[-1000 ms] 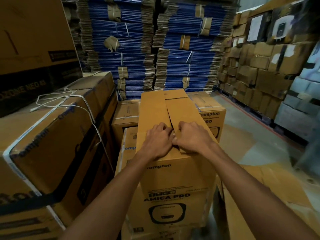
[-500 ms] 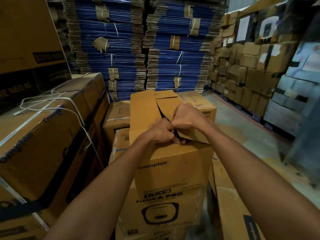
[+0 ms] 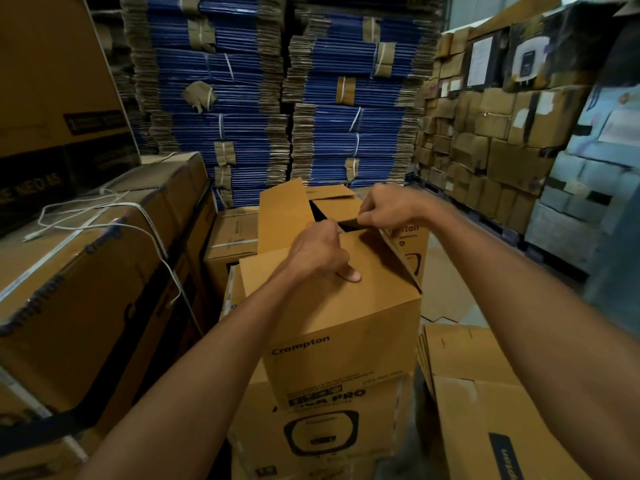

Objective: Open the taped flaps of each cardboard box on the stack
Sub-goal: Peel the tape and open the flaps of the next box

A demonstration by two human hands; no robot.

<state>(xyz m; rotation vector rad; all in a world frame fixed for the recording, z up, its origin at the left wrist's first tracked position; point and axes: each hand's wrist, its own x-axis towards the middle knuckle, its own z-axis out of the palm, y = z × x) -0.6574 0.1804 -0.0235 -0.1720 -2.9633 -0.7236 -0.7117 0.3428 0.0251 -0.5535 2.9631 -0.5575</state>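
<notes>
Brown corrugated cardboard: the top box (image 3: 343,323), marked Crompton, sits slightly askew on a printed lower box (image 3: 322,434) at the centre of the view. Its top is partly open, with a dark gap showing between the flaps. The left hand (image 3: 318,251) grips the near flap (image 3: 377,261), fingers curled over its far edge and thumb pressed on its upper face. The right hand (image 3: 384,206) pinches the edge of a raised flap (image 3: 349,223) just beyond, beside the gap. A large strapped carton (image 3: 86,271) stands to the left. Blue flattened cartons (image 3: 242,98) are stacked behind.
</notes>
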